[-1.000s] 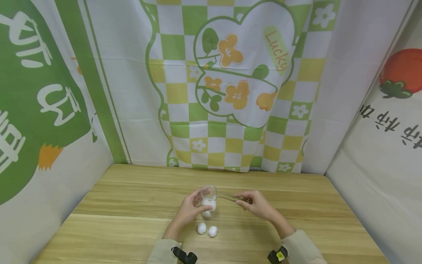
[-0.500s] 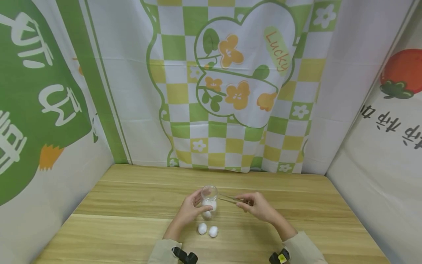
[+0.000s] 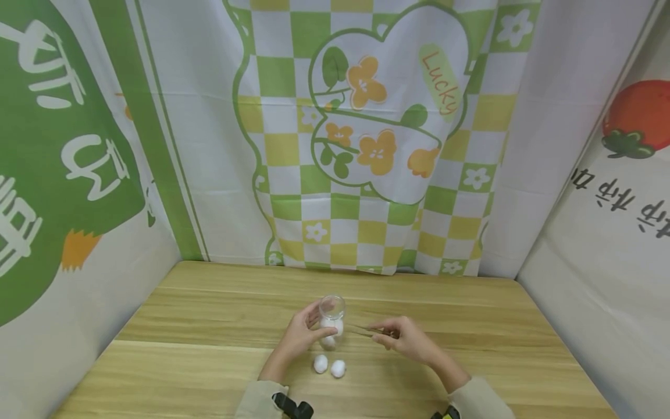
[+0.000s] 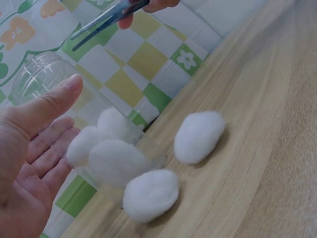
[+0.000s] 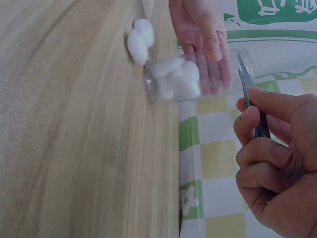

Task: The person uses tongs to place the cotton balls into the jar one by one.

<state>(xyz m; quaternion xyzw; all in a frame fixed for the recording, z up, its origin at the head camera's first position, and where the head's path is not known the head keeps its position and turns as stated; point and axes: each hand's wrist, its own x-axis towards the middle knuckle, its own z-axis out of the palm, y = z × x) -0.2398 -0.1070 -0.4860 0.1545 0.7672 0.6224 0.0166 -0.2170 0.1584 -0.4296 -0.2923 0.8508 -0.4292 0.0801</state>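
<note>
Your left hand (image 3: pixel 299 336) grips the jar (image 3: pixel 332 314) of cotton balls, your right hand (image 3: pixel 405 338) at its 3 o'clock pinches tweezers (image 3: pixel 362 329), two balls (image 3: pixel 329 365) on the tabletop (image 3: pixel 209 326) at 6 o'clock.

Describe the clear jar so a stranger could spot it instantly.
On the wooden table, look near the front middle, where the left hand holds a small upright jar. It is clear, open-topped and holds cotton balls, unlike the two loose cotton balls lying in front of it.

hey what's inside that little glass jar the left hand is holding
The glass jar holds white cotton balls; about three show through the wall. Any behind them, and the jar's bottom, are hidden. Two more cotton balls lie outside on the table.
</note>
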